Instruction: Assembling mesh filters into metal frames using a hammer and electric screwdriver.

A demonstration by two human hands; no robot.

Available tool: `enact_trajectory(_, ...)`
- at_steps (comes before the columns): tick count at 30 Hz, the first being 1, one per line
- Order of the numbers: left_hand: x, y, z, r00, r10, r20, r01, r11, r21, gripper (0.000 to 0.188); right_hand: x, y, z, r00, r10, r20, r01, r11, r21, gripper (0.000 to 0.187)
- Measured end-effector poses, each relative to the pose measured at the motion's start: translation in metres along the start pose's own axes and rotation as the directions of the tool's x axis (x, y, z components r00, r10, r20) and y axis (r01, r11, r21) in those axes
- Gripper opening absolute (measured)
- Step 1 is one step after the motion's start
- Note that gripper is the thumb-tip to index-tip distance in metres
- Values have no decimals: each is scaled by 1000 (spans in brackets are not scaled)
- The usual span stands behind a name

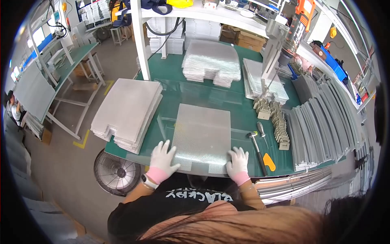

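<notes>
In front of me a silvery perforated sheet (203,130) lies flat on the green worktop, its near edge close to the table's front. My left hand (163,159), in a white glove with a pink cuff, rests beside the sheet's lower left edge with fingers spread. At the lower right edge is my right hand (238,162), gloved the same way, fingers apart. Neither hand grips anything. Right of the sheet lie a small hammer (258,154), a screwdriver (263,132) and a yellow-orange scraper-like piece (268,162).
A stack of notched sheets (129,103) stands at the left, another stack (212,61) at the back. Beige metal brackets (280,128) line up on the right, beside a row of grey panels (321,126). An orange power tool (300,24) hangs above. A floor fan (118,173) stands lower left.
</notes>
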State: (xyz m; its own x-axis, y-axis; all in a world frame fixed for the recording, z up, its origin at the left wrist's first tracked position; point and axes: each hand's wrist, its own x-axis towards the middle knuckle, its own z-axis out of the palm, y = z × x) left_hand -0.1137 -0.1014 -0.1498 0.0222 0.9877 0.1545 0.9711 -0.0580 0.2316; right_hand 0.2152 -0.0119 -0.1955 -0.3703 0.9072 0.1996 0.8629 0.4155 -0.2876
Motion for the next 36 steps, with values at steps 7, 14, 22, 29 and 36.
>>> enact_trajectory(7,51,-2,46,952,295,82,-295,955,-9,75,34,16,-5,980,-49,193,80,984,-156,67)
enact_trajectory(14,220,-1,-3,901,118,-417,-252,926,-282,60,44,14,-5,992,-22,128,42,986,-163,65)
enact_trajectory(22,417,-36,-19,894,-447,-20,413,842,-346,100,44,6,-9,998,-7,56,16,987,-158,64)
enact_trajectory(29,421,-9,-36,938,-332,-104,345,922,175,88,45,11,-8,997,24,78,-12,987,-158,65)
enact_trajectory(36,429,-6,-91,919,-109,-378,189,965,181,49,45,10,-9,995,32,93,-19,990,-137,64)
